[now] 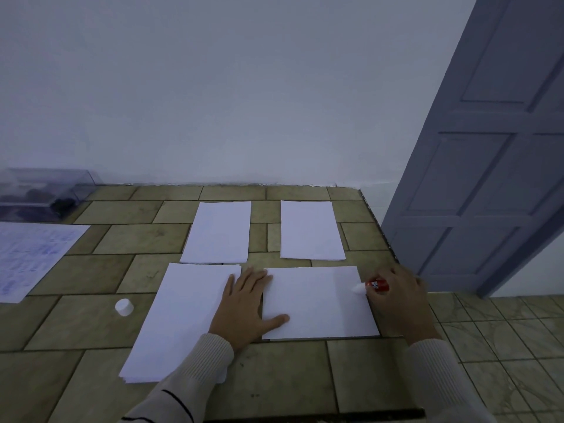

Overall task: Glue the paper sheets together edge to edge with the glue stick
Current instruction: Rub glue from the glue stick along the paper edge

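Note:
Several white paper sheets lie on the tiled table. A near right sheet lies landscape in front of me. My left hand presses flat on its left edge, thumb on the paper, and partly overlaps the near left stack of sheets. My right hand grips a red glue stick, whose white uncapped tip touches the sheet's right edge. Two more sheets, far left and far right, lie behind. The white glue cap stands left of the stack.
A printed sheet lies at the table's left edge, with a clear plastic box behind it against the white wall. A blue-grey door stands open on the right, past the table's right edge. Tiled floor shows below it.

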